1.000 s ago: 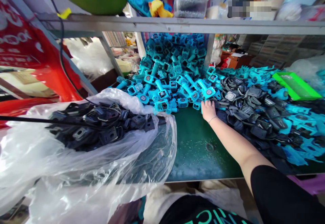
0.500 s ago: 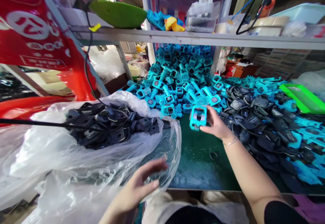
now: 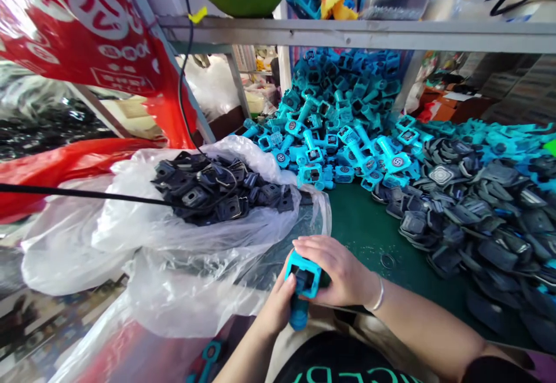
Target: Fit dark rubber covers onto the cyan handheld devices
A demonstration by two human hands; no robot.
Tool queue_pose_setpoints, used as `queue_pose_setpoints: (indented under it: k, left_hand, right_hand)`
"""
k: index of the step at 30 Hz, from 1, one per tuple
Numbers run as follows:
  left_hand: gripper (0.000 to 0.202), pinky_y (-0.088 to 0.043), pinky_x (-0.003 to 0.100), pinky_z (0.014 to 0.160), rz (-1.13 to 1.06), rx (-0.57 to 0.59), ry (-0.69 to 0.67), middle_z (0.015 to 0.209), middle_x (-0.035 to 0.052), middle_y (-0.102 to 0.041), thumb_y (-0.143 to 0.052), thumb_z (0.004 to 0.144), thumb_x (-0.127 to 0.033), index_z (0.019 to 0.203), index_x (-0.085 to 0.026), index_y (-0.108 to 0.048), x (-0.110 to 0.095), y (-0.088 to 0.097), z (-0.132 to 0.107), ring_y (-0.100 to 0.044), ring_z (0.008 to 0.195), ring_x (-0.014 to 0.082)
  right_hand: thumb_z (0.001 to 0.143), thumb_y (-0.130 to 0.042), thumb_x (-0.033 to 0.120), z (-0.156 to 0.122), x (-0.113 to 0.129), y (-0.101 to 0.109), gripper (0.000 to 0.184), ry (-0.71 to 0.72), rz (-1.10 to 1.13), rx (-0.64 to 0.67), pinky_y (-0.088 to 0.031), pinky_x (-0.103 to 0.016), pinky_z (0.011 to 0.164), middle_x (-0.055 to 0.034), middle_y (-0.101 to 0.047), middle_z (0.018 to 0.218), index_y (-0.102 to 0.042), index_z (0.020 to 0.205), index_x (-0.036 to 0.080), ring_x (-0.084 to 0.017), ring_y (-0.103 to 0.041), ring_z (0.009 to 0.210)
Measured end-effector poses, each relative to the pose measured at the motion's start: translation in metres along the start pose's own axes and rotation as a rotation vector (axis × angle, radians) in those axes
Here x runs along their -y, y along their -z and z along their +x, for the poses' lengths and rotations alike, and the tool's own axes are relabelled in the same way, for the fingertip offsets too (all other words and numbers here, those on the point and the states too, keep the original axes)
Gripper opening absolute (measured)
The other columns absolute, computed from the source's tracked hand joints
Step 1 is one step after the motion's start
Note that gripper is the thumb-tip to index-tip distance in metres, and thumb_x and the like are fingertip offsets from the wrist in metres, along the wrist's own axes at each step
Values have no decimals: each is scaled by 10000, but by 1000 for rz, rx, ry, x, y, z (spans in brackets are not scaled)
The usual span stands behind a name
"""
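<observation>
At six o'clock, just off the edge of the green tabletop (image 3: 360,226), we hold a teal plastic housing (image 3: 304,267). Our left hand (image 3: 273,310) is wrapped round its stem, and our right hand (image 3: 343,273) curls over its square head. It looks light, stiff and smooth, so the stem seems the surest grip. We cannot read the white characters on the red banner (image 3: 108,29) at ten o'clock, nor the cut-off green letters on the shirt (image 3: 347,365).

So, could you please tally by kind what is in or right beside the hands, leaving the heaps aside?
Blue part, held by left hand and right hand: 1
Clear bag of black parts: 1
Loose ring on green mat: 1
Bracelet: 1
Total: 4
</observation>
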State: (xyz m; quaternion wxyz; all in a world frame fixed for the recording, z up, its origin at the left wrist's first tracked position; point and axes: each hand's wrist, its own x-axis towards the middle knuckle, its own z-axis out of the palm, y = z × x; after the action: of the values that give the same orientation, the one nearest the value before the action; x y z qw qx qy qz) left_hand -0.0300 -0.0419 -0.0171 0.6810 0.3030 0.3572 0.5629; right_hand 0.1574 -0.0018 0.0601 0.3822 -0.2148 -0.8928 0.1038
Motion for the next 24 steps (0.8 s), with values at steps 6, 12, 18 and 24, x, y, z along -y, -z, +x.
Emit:
queue_pose_setpoints:
  k: [6, 12, 18, 24]
  left_hand:
    - [666, -627, 399, 702, -241, -170, 373, 743, 99, -772, -765, 700, -795, 911, -165, -818, -2, 23, -10, -719, 651, 254]
    - [636, -616, 404, 651, -295, -204, 407, 671, 119, -739, -888, 599, -710, 808, -118, -791, -19, 29, -19, -727, 669, 293]
    - [513, -640, 449, 768, -300, -322, 250, 805, 93, -784, -840, 710, -626, 916, -159, -781, -24, 30, -11, -772, 846, 324]
    - [691, -617, 435, 861, -280, -527, -3, 888, 30, -771, -918, 549, -659, 1027, -193, -739, -25, 11, 8, -733, 820, 246]
  right_hand:
    - [927, -715, 584, 16, -28, -36, 660, -63, 181, 258, -559, -343, 1077, -103, -722, 1366, -612, 1452, 198, -250, -706, 1260]
    - [989, -657, 184, 86, -112, -76, 284, -589, -73, 350, -476, -442, 1155, -200, -673, 1361, -698, 1249, 79, -298, -627, 1320]
    - [809, -847, 186, 102, -146, -93, 431, -682, -150, 290, -457, -545, 1147, -176, -648, 1260, -680, 1190, 74, -329, -613, 1255]
    - [879, -805, 381, 42, -77, -46, 626, -575, 19, 64, -546, -407, 1094, -133, -590, 1288, -555, 1414, 173, -246, -631, 1209]
